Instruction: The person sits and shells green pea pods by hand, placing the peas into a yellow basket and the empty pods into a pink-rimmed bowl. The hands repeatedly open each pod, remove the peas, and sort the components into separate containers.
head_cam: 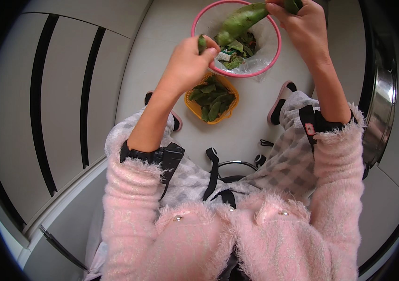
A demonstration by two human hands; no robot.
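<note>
Above a pink-rimmed waste bin (279, 42) with a clear plastic liner, my right hand (303, 31) grips a broad green bean pod (245, 21), blurred and hanging down to the left; more green shows between its fingers at the picture's top edge. My left hand (190, 61) is at the bin's near left rim, with a small green pod piece (202, 44) between its thumb and fingers. Green scraps (236, 58) and a bit of printed wrapper lie in the bin. Just nearer to me, a yellow plastic basket (232, 111) on the floor holds several flat green pods (213, 100).
My slippered feet (279, 103) stand on either side of the basket. Cabinet fronts (64, 87) run along the left. A shiny metal pot (380, 116) is at the right. Between my legs are a curved metal bar (238, 162) and casters (259, 160).
</note>
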